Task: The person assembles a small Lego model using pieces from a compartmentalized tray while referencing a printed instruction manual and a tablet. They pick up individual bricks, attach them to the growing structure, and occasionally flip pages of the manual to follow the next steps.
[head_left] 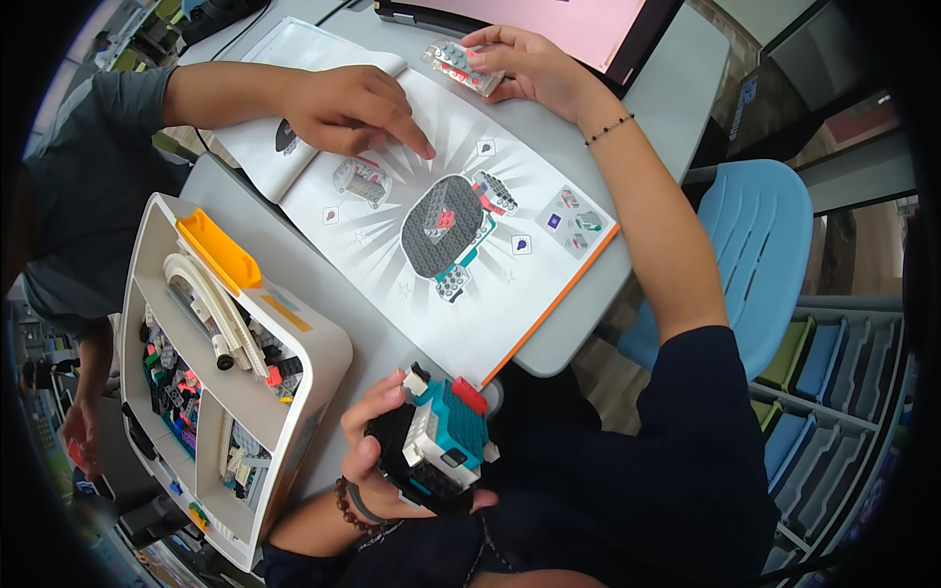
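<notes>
Fingers (377,397) of the left hand (377,461) grip a teal-and-black brick model (441,441) near the bench (323,294) edge.
Right hand (524,61), far across the open instruction booklet (461,294), pinches a grey studded plate (461,67); another person's hand (353,108) points at the page.

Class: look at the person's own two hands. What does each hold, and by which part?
Left hand cups the black, white and teal brick model from beneath. Right hand pinches a grey studded plate at one end.
</notes>
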`<state>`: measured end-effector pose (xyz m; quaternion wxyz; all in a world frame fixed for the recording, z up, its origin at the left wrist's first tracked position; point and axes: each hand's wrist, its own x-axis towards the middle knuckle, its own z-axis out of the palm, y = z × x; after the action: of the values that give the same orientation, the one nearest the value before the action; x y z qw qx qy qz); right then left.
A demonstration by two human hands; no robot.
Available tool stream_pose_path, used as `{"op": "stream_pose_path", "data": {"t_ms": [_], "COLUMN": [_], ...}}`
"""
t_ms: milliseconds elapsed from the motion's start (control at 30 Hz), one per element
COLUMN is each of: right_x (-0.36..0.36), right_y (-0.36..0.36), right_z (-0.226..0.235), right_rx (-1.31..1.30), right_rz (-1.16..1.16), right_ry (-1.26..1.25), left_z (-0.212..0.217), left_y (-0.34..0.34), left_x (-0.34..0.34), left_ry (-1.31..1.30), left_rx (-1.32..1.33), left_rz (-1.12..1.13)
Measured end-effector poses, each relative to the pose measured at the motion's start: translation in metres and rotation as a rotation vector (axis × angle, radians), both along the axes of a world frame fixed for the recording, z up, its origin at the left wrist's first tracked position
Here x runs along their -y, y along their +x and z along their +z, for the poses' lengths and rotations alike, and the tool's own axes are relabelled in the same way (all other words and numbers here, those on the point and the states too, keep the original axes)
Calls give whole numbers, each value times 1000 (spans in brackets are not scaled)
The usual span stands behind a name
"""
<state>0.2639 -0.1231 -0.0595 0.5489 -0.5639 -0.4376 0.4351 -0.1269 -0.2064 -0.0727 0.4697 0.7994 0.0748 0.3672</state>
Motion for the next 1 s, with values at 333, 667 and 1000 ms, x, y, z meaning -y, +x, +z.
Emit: {"op": "stream_pose_path", "data": {"t_ms": [333, 667, 1000], "right_x": [2, -1, 3], "right_y": [1, -1, 19], "right_z": [1, -6, -18], "right_rx": [0, -20, -42], "right_rz": [-10, 50, 38], "right_ry": [-2, 22, 18], "left_z": [1, 3, 4], "left_y": [4, 4, 8], "left_x": [-1, 3, -1], "left_ry": [-6, -33, 24], "left_rx": [20, 132, 198], "left_rz": [-10, 16, 36]}}
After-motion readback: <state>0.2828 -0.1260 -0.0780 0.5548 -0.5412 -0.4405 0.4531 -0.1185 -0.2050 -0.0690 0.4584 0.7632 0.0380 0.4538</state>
